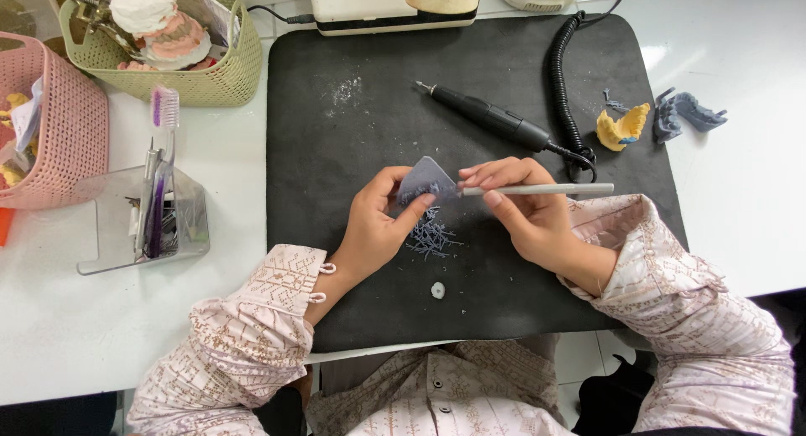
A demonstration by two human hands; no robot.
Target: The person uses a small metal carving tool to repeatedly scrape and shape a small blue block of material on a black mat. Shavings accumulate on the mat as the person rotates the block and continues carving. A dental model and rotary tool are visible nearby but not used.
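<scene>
— Holding what, exactly?
— Left hand (374, 226) pinches a thin grey print (426, 182) by its edges, above the mat (336, 151); right hand (525, 209) grips a slim tool (537, 189) against it.
— Sturdy?
— Light and probably brittle; edges seem safest. Clippings (431, 234) lie beneath, handpiece (491, 115) behind, open mat on both sides.

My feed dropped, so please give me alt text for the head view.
Over a black mat, the left hand holds a grey-blue printed piece while the right hand works a thin silver tool against it. Cut grey-blue struts lie below; a black rotary handpiece rests beyond.
</scene>
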